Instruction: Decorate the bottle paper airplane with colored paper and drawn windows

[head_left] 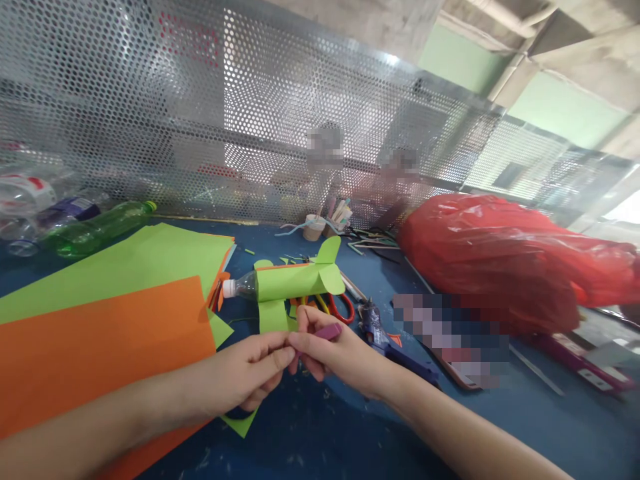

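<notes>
My left hand (253,373) and my right hand (330,343) meet in front of me, fingertips touching. In my right hand lies a short purple stick (329,332), one end jutting past the fingers; its exact kind is unclear. My left thumb and forefinger are pinched at the meeting point, and whatever is between them is hidden. Just beyond the hands rests a clear plastic bottle (245,286) with a white cap, wrapped in green paper (287,281) with green fins at its right end. Scissors with red and yellow handles (341,308) lie partly behind it.
Orange sheets (150,333) and green sheets (150,260) cover the left. Farther back lie a green bottle (100,227) and other bottles. On the right are a blue glue gun (395,347), a phone-like item (445,340) and a red plastic bag (500,260). A perforated metal screen (280,120) stands behind.
</notes>
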The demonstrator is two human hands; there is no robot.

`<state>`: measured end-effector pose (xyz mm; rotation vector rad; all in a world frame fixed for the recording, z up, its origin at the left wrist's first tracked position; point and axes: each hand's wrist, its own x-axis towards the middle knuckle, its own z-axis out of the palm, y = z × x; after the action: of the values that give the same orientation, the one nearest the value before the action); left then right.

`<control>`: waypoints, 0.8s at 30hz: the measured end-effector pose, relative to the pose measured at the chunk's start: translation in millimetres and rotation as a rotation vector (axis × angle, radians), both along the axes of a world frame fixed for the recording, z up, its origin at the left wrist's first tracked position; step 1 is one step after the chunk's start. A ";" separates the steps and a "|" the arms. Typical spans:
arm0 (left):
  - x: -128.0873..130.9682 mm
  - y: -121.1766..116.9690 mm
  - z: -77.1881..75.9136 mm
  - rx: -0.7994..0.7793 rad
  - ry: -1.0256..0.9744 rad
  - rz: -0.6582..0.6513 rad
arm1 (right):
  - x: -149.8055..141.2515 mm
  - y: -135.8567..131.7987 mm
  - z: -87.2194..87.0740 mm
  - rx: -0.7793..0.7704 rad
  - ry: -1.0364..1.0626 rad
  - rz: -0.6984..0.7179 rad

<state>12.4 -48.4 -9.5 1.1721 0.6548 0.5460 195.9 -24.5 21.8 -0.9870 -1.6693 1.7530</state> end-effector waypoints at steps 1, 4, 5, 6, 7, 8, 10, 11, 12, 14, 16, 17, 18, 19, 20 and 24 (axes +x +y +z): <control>-0.5 -0.3 2.6 -0.013 0.023 -0.002 | -0.1 0.0 0.0 -0.004 -0.003 0.005; -0.6 -3.3 8.8 -0.046 0.052 -0.025 | -0.4 -0.4 1.0 0.008 0.022 0.038; 0.0 -4.9 9.7 -0.042 0.054 -0.041 | -0.5 -0.6 1.3 0.020 0.029 0.048; 0.9 -6.8 9.8 -0.033 0.050 -0.056 | -0.4 -0.8 1.5 0.034 0.031 0.054; 2.0 -8.6 9.1 -0.024 0.041 -0.068 | -0.2 -0.9 1.5 0.048 0.024 0.057; 3.1 -10.3 7.8 -0.017 0.032 -0.066 | 0.2 -0.8 1.1 0.059 0.011 0.058; 4.7 -12.6 3.7 -0.029 0.024 -0.042 | 1.5 -0.2 -0.4 0.069 -0.014 0.055; 5.0 -13.1 1.3 -0.041 0.026 -0.024 | 2.3 0.3 -1.3 0.070 -0.018 0.056; 4.9 -13.0 -1.1 -0.050 0.035 -0.010 | 3.1 0.8 -2.3 0.071 -0.018 0.059; 3.6 -11.9 -5.2 -0.050 0.051 0.000 | 4.2 1.7 -3.7 0.068 -0.011 0.072; 1.8 -10.2 -8.0 -0.048 0.044 -0.009 | 4.7 2.1 -4.6 0.067 -0.003 0.087; 1.1 -9.5 -8.8 -0.050 0.034 -0.018 | 4.7 2.3 -5.0 0.067 0.000 0.091; 0.5 -9.0 -9.3 -0.052 0.025 -0.026 | 4.6 2.4 -5.4 0.064 0.003 0.092; 0.2 -8.8 -9.6 -0.055 0.018 -0.031 | 4.4 2.5 -5.8 0.058 0.007 0.091; 0.0 -8.9 -9.7 -0.060 0.012 -0.037 | 4.2 2.7 -6.2 0.053 0.012 0.089; 0.9 -10.1 -8.7 -0.086 -0.032 -0.033 | 2.9 2.5 -5.3 0.055 0.038 0.098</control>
<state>13.3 -58.5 -18.2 1.0896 0.6253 0.5031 198.8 -22.1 16.5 -0.8562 -1.7589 1.7665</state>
